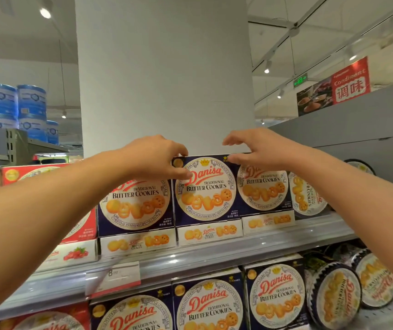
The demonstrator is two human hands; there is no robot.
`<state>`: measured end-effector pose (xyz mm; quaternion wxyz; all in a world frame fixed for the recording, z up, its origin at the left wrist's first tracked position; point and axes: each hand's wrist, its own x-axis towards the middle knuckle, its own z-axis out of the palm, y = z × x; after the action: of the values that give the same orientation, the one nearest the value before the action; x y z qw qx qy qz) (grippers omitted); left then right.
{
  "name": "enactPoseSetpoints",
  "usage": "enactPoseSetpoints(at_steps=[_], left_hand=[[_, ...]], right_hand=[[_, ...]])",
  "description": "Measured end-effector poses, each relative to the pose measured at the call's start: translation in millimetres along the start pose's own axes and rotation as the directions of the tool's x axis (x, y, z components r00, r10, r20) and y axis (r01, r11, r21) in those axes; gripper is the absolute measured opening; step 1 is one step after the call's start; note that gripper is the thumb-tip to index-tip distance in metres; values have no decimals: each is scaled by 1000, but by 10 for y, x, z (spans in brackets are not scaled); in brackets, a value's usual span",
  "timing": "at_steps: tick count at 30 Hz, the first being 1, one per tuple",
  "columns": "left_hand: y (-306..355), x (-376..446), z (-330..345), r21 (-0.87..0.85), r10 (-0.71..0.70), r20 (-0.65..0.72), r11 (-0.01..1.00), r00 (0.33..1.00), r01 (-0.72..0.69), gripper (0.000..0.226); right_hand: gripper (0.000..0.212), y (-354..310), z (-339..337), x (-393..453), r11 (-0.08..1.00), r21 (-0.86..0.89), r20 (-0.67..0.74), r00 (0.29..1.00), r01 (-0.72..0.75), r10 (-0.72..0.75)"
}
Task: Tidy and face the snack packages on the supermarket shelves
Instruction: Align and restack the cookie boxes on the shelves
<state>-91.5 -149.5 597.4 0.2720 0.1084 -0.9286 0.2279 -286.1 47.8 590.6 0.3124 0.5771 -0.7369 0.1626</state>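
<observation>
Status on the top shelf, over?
Left hand pinching the middle Danisa box at its top left corner. Right hand curled at its top right corner, grip unclear. Box upright, facing front. Nothing in the way.
</observation>
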Motion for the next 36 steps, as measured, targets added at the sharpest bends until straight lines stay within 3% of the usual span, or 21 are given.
enactPoseSetpoints(at_steps=[5, 9, 14, 25, 28, 31, 36], left_hand=[[43, 2, 93, 81, 16, -95, 997, 995, -9, 62], [52, -1, 118, 122, 17, -111, 993, 994, -3, 65], [85, -7, 126, 154, -6, -110, 988, 994, 23, 65], [160, -58, 110, 162, -27, -93, 986, 995, 42, 62], [171, -91, 127, 166, -30, -97, 985, 995, 45, 65], [168, -187, 137, 165, -56, -127, 983, 990, 76, 74], [187, -630, 104, 138, -52, -275, 986, 960, 93, 66]], right_hand=[[46, 306, 82, -137, 997, 5, 78, 994, -75, 75], [40, 419, 86, -161, 993, 105, 25, 998, -60, 57], [36, 499, 29, -146, 986, 161, 56, 998, -40, 31], [33, 424, 159, -185, 993, 108, -38, 998, -38, 43], [42, 374, 206, -222, 999, 27, -47, 998, -46, 47], [58, 267, 267, -276, 991, -128, -103, 994, -34, 21], [54, -46, 361, -482, 997, -76, -298, 954, 5, -28]])
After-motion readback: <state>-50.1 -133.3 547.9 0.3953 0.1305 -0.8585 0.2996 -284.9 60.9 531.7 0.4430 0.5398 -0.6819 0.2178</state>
